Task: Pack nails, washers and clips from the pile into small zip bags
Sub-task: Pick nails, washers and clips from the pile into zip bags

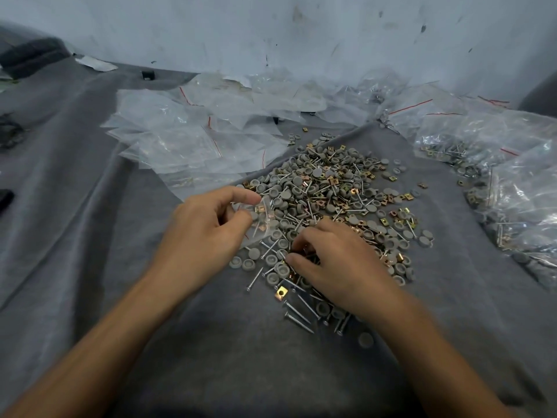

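A pile [334, 191] of grey round washers, silver nails and brass-coloured clips lies on a grey cloth [229, 351]. My left hand [205, 227] pinches a small clear zip bag [260, 221] at the pile's near left edge; a few clips and a nail show inside it. My right hand [337, 263] rests palm down on the near part of the pile, fingers curled over small parts; what the fingertips hold is hidden. Loose nails [297, 312] lie just under that hand.
A heap of empty zip bags [193, 131] with red seal lines lies at the back left of the pile. Filled bags [506, 182] are stacked along the right side. A stained pale wall [301, 34] closes the back. A small black object [148, 74] sits far back.
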The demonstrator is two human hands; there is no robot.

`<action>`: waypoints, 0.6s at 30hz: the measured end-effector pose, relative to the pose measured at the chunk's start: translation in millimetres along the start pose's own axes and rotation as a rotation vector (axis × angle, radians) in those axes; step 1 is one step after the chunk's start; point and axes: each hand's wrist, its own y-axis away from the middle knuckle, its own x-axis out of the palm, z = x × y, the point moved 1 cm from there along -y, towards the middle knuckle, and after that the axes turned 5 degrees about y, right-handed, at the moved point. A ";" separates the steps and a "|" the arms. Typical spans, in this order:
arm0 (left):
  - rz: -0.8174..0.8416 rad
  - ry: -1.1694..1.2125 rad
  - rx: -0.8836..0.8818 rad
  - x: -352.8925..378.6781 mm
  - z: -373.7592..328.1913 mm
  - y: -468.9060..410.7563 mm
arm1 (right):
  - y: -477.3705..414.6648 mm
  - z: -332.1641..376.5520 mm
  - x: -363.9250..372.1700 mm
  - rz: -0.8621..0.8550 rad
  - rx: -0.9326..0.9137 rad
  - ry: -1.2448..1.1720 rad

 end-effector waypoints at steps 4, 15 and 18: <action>0.003 0.025 0.001 -0.1 0.1 -0.8 | 1.2 -3.3 -2.8 0.070 0.012 0.033; 0.015 0.087 0.005 1.3 0.9 0.7 | 3.6 -10.0 -7.9 0.113 -0.031 0.009; 0.020 0.094 -0.005 2.0 0.8 0.8 | 2.8 -7.3 -6.5 0.068 -0.044 0.021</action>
